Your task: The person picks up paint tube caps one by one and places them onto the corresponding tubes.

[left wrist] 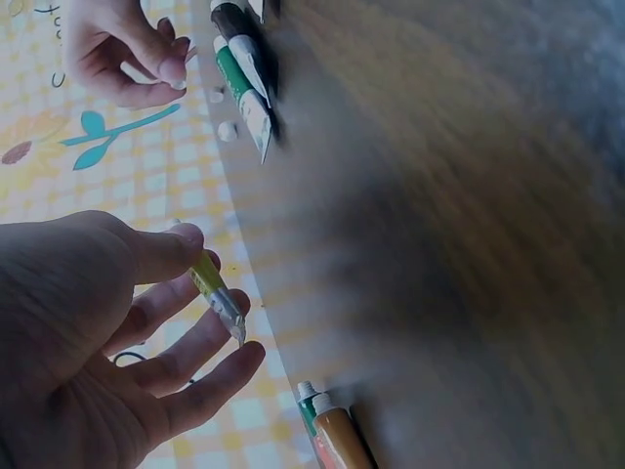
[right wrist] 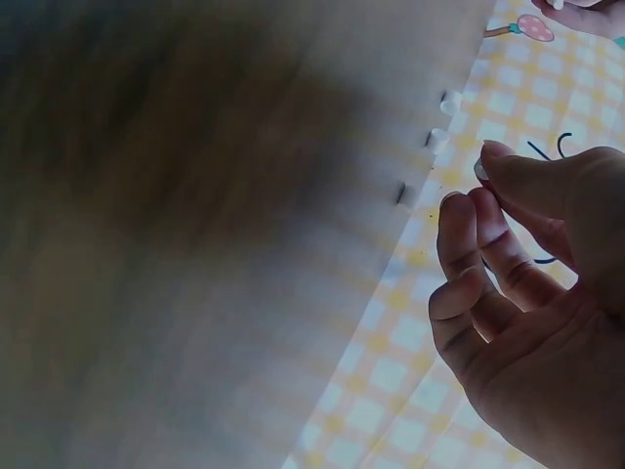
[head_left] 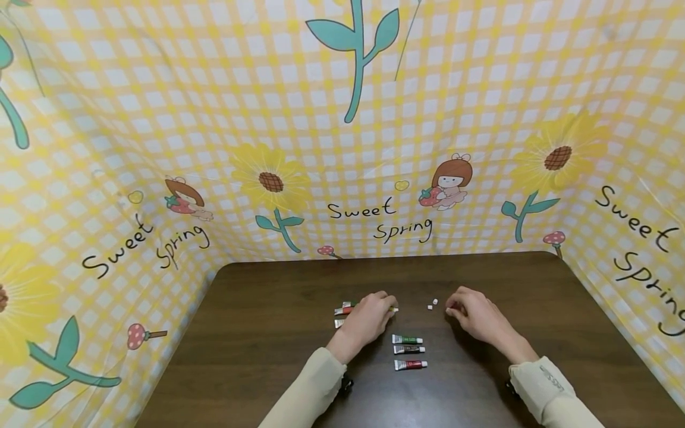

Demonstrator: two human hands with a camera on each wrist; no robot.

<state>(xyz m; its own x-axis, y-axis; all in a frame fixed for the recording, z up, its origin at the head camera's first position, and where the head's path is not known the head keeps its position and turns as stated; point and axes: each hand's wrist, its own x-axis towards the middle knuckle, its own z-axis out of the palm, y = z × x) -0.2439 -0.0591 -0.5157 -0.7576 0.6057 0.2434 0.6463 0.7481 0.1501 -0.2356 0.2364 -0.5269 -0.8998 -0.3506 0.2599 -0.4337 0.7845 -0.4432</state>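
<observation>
My left hand (head_left: pixel 369 318) pinches a small yellow paint tube (left wrist: pixel 210 278) between thumb and fingers, its flat silver end pointing down past the fingertips. To the right, my right hand (head_left: pixel 478 315) pinches a tiny white cap (right wrist: pixel 480 169) between thumb and forefinger. Between the hands, two small white caps, one a white cap (head_left: pixel 430 307) and the other a white cap (head_left: pixel 435 301), lie on the table. In front of them are a green paint tube (head_left: pixel 407 339), a black paint tube (head_left: pixel 409 350) and a red paint tube (head_left: pixel 411 365), roughly parallel.
Left of my left hand lie more tubes, partly hidden by it, among them an orange-red tube (head_left: pixel 342 311); the left wrist view shows a brown-orange tube (left wrist: pixel 342 435) there. The dark wooden table (head_left: pixel 257 351) is bordered by a yellow checked cloth (head_left: pixel 299 119) at back and sides.
</observation>
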